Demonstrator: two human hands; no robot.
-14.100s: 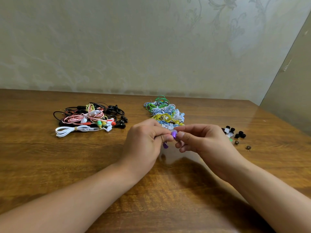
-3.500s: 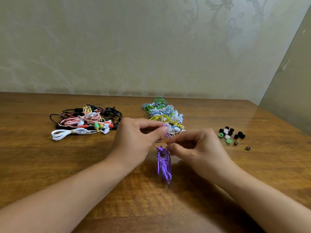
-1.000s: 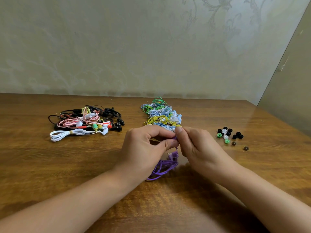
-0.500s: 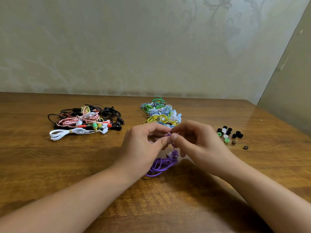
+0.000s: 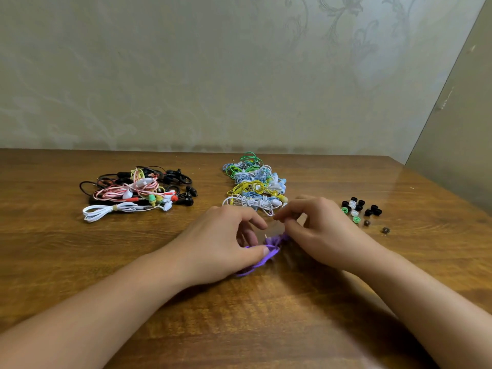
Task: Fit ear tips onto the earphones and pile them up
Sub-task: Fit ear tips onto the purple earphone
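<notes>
On the table [image 5: 80, 262], near the front middle, lies a purple earphone [image 5: 269, 251], its cord bunched up in loops. Both hands are on it.

The left hand [image 5: 226, 243] curls over the left side of the cord. Its thumb presses the purple loops, and its fingers bend down around them, so it is holding the cord. The right hand [image 5: 319, 230] is at the other side. Its fingers are bent and seem to pinch the right end of the bunch, but this part is a bit blurry, so I cannot tell just what it grips. I cannot see the buds, so I cannot tell if both have tips on.

Behind the hands sits the middle pile [image 5: 255, 187] of green, blue, yellow and white earphones. Off to the left is the left pile [image 5: 138, 193], with black, pink, red and white ones. On the right, near the right hand, lie loose tips [image 5: 359, 209], black, white and green, with two more a little apart.

I think the step now is tidying the purple cord into a neat bunch. If so, the tips are likely on. It looks like this pair is nearly done.

Next, the bunch should go on a pile. I can't tell which pile is for done ones. Keep the loops held tight so they don't spring open. Then take a new pair and reach for a loose tip.
</notes>
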